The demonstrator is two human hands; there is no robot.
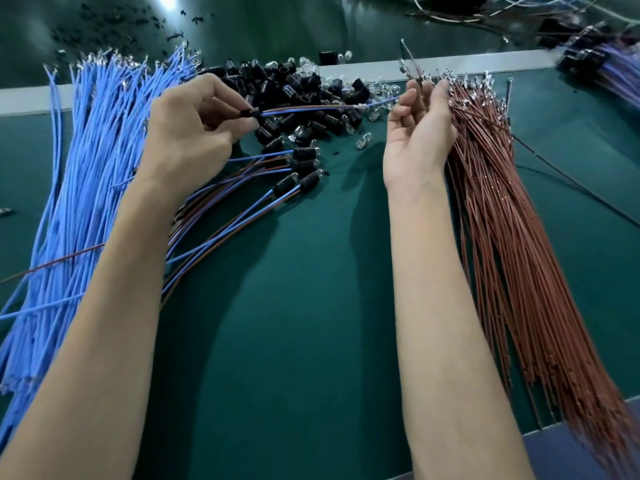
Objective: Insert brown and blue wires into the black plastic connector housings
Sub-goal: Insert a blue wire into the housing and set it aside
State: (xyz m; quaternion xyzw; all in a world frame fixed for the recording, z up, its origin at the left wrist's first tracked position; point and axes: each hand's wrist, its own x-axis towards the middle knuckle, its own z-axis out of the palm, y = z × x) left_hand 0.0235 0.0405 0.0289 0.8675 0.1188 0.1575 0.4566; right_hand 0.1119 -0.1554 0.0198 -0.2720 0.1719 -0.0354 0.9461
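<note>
Head view: left hand [187,133] pinches a black connector housing [250,113] in a narrow grip; its brown and blue wires [311,108] stretch toward the right hand [419,133], grip wide, holding nothing. Below both grips runs open green bench [311,306], edged by blue wire bundle [86,168] and brown wire bundle [502,237].

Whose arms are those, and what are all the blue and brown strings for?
Those are a person's two arms. The camera sits on their head and looks down at a green table. The strings are wires: a blue bundle on the left and a brown bundle on the right. Between them lies a pile of little black housings, which are small plastic plugs. The left hand pinches one black housing with a blue and a brown wire sticking out of it. The right hand is open, palm up, beside the brown wires' tips. Nearer the person lie finished pieces, already wired.
</note>
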